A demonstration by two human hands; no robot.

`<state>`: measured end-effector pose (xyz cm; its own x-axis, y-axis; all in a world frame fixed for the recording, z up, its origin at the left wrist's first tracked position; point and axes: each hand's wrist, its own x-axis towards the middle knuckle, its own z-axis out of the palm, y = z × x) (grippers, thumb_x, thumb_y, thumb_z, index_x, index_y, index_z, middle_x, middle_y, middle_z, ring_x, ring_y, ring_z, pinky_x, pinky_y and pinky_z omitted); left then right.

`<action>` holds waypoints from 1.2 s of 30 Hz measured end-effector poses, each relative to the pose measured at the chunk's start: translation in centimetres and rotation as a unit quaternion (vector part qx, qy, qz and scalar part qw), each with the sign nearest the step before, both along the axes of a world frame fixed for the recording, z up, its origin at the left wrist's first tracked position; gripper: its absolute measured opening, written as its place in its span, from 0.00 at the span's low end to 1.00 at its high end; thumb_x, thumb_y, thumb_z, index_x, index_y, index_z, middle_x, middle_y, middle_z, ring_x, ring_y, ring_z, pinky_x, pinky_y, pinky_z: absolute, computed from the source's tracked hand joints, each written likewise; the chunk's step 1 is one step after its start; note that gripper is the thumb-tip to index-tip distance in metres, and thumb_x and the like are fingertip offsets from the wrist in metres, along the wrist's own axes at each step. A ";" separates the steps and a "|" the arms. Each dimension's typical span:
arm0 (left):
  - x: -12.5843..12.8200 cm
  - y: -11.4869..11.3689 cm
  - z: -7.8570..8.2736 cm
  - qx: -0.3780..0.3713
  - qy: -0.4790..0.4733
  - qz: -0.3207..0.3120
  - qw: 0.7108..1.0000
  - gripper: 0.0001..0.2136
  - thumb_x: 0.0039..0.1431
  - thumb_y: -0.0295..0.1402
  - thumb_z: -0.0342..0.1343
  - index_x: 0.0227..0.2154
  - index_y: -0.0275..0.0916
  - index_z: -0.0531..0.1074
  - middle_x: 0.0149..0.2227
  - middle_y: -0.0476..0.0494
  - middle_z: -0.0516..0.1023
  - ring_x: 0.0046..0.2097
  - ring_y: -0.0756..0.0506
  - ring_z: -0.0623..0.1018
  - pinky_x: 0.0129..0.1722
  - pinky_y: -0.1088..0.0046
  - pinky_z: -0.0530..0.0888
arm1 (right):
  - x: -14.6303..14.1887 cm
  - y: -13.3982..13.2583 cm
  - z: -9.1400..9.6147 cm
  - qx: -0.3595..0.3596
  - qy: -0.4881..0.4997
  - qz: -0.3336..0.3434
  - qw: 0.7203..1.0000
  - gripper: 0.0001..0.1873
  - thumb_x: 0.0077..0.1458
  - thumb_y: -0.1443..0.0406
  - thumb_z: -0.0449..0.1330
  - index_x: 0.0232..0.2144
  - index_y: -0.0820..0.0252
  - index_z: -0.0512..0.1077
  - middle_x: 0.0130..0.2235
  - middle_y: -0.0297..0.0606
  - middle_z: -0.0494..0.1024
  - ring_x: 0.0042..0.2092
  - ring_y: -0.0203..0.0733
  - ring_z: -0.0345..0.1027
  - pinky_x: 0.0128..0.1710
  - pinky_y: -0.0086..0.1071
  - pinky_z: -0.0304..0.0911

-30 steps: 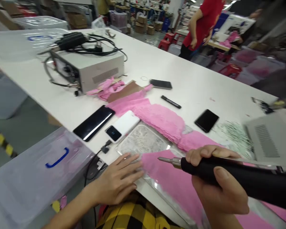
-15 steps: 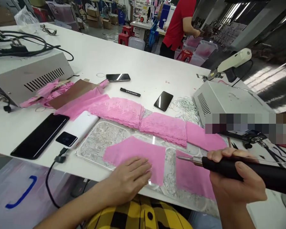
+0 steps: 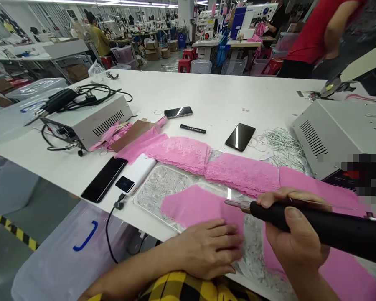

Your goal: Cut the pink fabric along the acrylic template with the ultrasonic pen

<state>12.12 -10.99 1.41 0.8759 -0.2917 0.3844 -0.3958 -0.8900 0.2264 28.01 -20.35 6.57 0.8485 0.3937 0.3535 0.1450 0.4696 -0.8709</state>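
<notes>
My left hand (image 3: 209, 247) lies flat, fingers stretched out, on the lower part of a pink fabric piece (image 3: 191, 205). In my right hand (image 3: 296, 234) is a thick black-handled tool (image 3: 326, 225) with a pointed metal tip, aimed left above that piece's right side. A thin shiny strip runs along the tool near my fingers; I cannot make out what it is. Another pink fabric piece (image 3: 338, 267) lies below my right hand, partly covered by it. Beyond them are a scalloped lace stack (image 3: 180, 154), a second lace stack (image 3: 244, 173) and plain pink fabric (image 3: 313, 184).
A grey-patterned board (image 3: 163, 177) lies under the fabric. Around it are a white power bank (image 3: 141, 171), a black phone (image 3: 105, 179), a marker (image 3: 192, 128) and tangled elastic cord (image 3: 283, 146). Metal boxes stand left (image 3: 94, 121) and right (image 3: 341, 133). A person in red (image 3: 319, 37) stands beyond the table.
The view has swung left and up, showing more of the room. The tool's tip has moved left, from beside the right fabric piece to above the left one. My left hand stays flat.
</notes>
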 end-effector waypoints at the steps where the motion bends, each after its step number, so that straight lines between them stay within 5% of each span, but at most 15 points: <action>1: 0.0 0.1 -0.1 -0.004 0.006 -0.006 1.000 0.17 0.70 0.39 0.47 0.50 0.34 0.74 0.57 0.44 0.74 0.63 0.43 0.68 0.66 0.65 0.61 | -0.3 0.5 0.1 0.001 -0.004 0.005 1.000 0.09 0.46 0.67 0.62 0.32 0.55 0.68 0.31 0.30 0.70 0.27 0.37 0.68 0.32 0.41 0.70; 12: 0.0 0.3 -0.2 -0.030 0.025 -0.039 0.998 0.19 0.72 0.40 0.43 0.50 0.34 0.74 0.57 0.43 0.74 0.60 0.43 0.71 0.67 0.64 0.61 | -1.6 3.4 -0.5 -0.012 -0.020 0.050 0.998 0.08 0.49 0.66 0.62 0.33 0.55 0.68 0.32 0.30 0.69 0.28 0.36 0.68 0.34 0.40 0.70; 29: -0.1 0.4 0.2 -0.033 0.019 -0.037 0.999 0.18 0.71 0.38 0.45 0.51 0.31 0.73 0.56 0.41 0.74 0.61 0.42 0.70 0.68 0.66 0.60 | -1.3 3.9 -0.7 -0.005 -0.055 0.059 0.997 0.06 0.51 0.67 0.61 0.32 0.55 0.66 0.31 0.29 0.70 0.28 0.34 0.69 0.34 0.38 0.70; 36: -0.1 0.4 -0.2 -0.041 -0.003 -0.024 0.999 0.17 0.69 0.37 0.48 0.49 0.31 0.75 0.55 0.41 0.76 0.62 0.41 0.70 0.67 0.66 0.62 | 0.2 2.1 -0.2 0.009 -0.030 0.028 0.999 0.07 0.46 0.68 0.59 0.32 0.56 0.68 0.30 0.30 0.69 0.27 0.36 0.67 0.30 0.39 0.69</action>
